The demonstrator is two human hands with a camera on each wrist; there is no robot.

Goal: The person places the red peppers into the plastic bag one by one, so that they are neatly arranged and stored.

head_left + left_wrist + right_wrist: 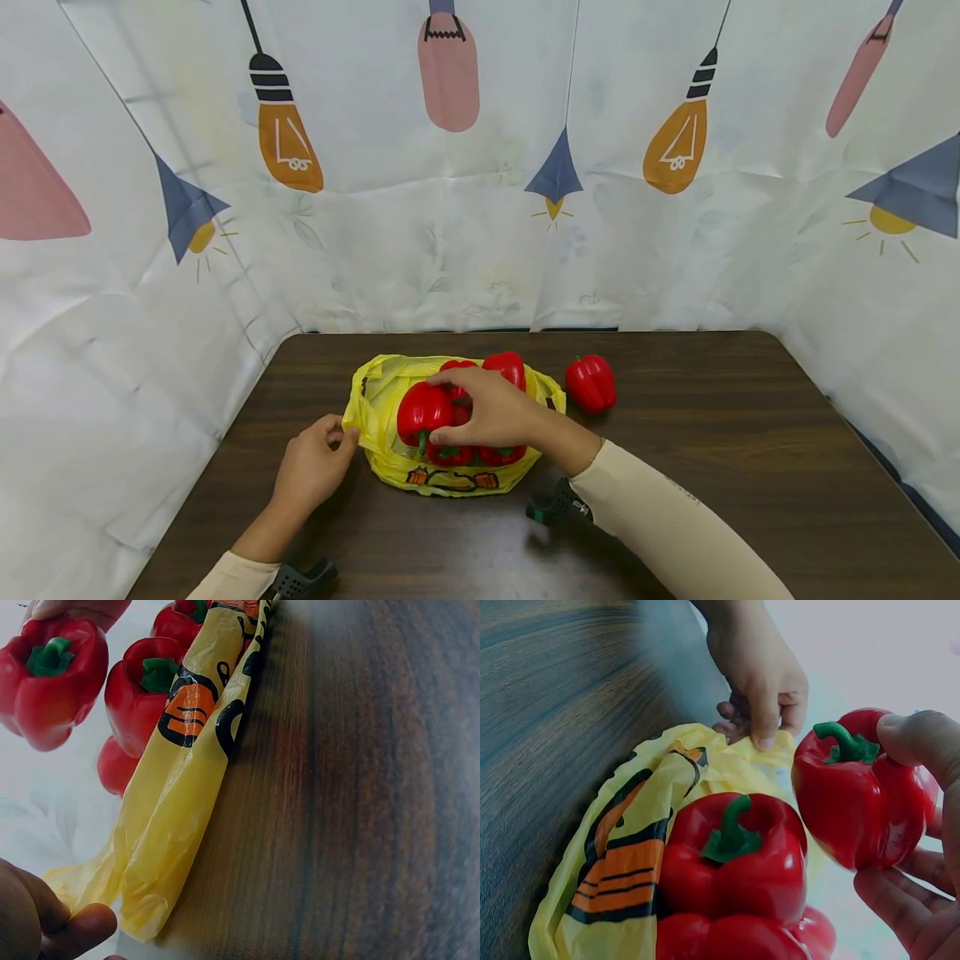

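Note:
A yellow plastic bag [386, 458] with black and orange print lies on the table, its mouth spread. Several red bell peppers [761, 874] with green stems are inside it. At the bag's left edge, my left hand [315, 462] pinches the thin plastic between thumb and fingers. My right hand [491, 408] reaches over the bag from the right and grips one red bell pepper [855, 810] by its sides, thumb near the stem. That pepper is above the bag's left part, beside the others. The right hand partly hides the peppers behind it in the head view.
Another red bell pepper [591, 383] lies on the dark wooden table [712, 442], just right of the bag. A white curtain [480, 250] printed with lamps and bulbs hangs behind the table and along both sides.

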